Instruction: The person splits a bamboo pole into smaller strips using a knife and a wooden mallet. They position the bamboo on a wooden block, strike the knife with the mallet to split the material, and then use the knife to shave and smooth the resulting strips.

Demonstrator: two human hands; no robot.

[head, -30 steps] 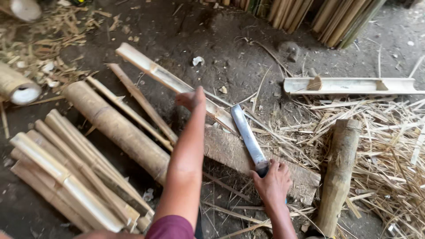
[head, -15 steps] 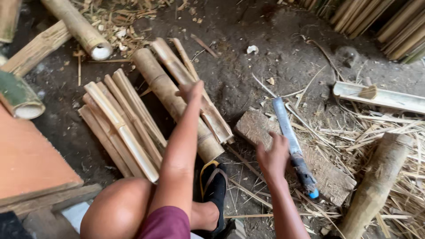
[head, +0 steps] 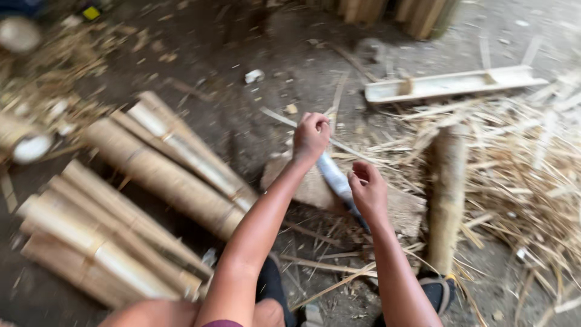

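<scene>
My left hand (head: pixel 311 136) is a closed fist above the far end of a flat wooden block (head: pixel 404 209) on the dirt floor. Nothing clearly shows inside it, though a thin bamboo sliver (head: pixel 279 117) runs on the ground past it. A long knife (head: pixel 334 177) lies across the block, its handle hidden under my right hand (head: pixel 367 191). That hand hovers over the knife with loosely curled fingers and its palm turned toward the left. I cannot see it gripping the knife. The picture is motion-blurred.
Split bamboo halves and round poles (head: pixel 151 175) lie piled at the left. A short upright log (head: pixel 446 194) stands right of the block. A split bamboo trough (head: pixel 454 83) lies at the back right amid straw-like shavings (head: pixel 520 169). Sandalled feet show at the bottom.
My left hand left the bamboo pile and moved right to the block, closing into a fist. The knife has stayed on the block with my right hand at it. The view swung right.
</scene>
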